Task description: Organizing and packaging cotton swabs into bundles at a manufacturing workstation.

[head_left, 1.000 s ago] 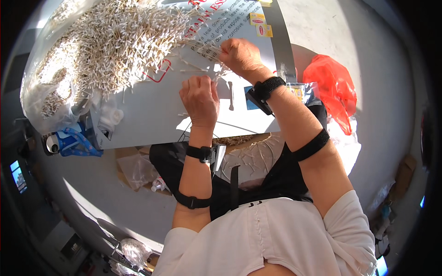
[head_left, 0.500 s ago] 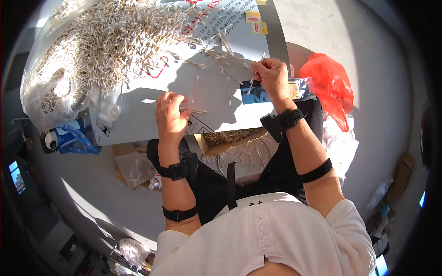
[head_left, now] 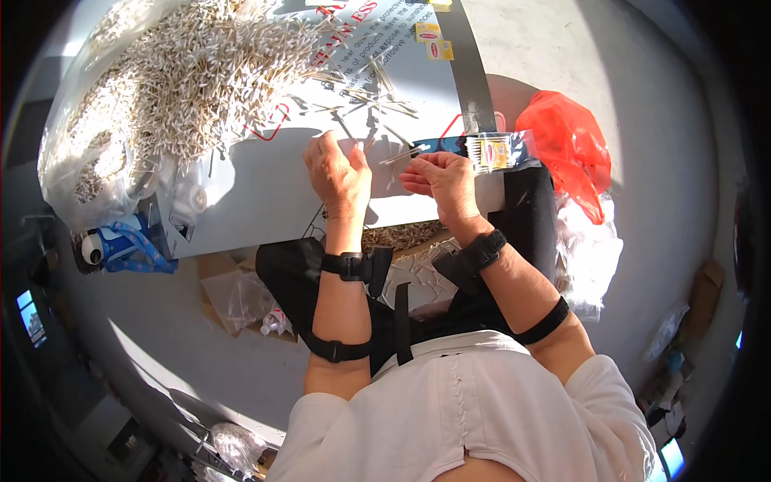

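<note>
Loose cotton swabs lie scattered on the table sheet, in front of my hands. My left hand hovers low over the sheet, its fingers bent and its thumb apart from them. No swab shows in it. To its right, my right hand has thumb and forefinger pinched together, its other fingers loosely stretched. A few white cotton swabs show at that pinch; how many it grips is hard to tell. Just beyond the right wrist lies a clear packet of swabs with a yellow label.
A large heap of swabs spills from a clear plastic bag at the far left. A red plastic bag hangs past the table's right side. Yellow labels lie at the back. Below the table edge sits a box of brownish sticks.
My left hand has moved right, away from the swab beside its thumb. My right hand has come down and left, bringing both hands closer together. The swab packet is now more exposed.
</note>
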`<control>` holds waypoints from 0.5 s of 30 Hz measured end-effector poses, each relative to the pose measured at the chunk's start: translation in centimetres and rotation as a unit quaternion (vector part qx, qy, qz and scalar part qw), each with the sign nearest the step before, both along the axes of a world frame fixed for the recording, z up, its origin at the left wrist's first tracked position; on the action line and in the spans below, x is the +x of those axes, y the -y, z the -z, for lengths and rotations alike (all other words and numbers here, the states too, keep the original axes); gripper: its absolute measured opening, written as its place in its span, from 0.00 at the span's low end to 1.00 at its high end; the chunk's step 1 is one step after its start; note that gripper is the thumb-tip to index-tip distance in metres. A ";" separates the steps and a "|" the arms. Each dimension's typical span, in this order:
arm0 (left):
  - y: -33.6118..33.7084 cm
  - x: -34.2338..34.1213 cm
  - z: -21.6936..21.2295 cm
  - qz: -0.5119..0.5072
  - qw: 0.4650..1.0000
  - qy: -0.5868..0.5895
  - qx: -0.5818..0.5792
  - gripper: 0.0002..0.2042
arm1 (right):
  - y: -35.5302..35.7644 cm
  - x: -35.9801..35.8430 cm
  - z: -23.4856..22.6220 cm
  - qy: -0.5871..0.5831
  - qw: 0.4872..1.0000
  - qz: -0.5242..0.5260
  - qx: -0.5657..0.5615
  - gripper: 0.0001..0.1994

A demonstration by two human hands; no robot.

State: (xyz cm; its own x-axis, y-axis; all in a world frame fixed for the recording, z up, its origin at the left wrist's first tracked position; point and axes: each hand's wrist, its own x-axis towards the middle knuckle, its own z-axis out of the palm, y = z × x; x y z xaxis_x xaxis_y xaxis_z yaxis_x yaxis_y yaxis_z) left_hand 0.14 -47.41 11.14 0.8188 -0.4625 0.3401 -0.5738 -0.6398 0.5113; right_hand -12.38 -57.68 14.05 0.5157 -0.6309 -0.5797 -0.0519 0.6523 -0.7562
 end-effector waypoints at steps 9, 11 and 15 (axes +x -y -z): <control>2.5 -0.3 -0.5 -0.043 0.994 -0.050 0.086 0.15 | 3.9 1.6 0.9 -0.143 0.790 -0.185 -0.568 0.06; 3.1 0.4 -0.4 -0.032 0.995 -0.042 0.085 0.12 | 4.5 3.3 1.6 -0.155 0.763 -0.203 -0.594 0.05; 1.8 3.4 0.4 0.026 0.997 -0.020 0.067 0.05 | 5.6 5.1 2.1 -0.158 0.667 -0.275 -0.674 0.03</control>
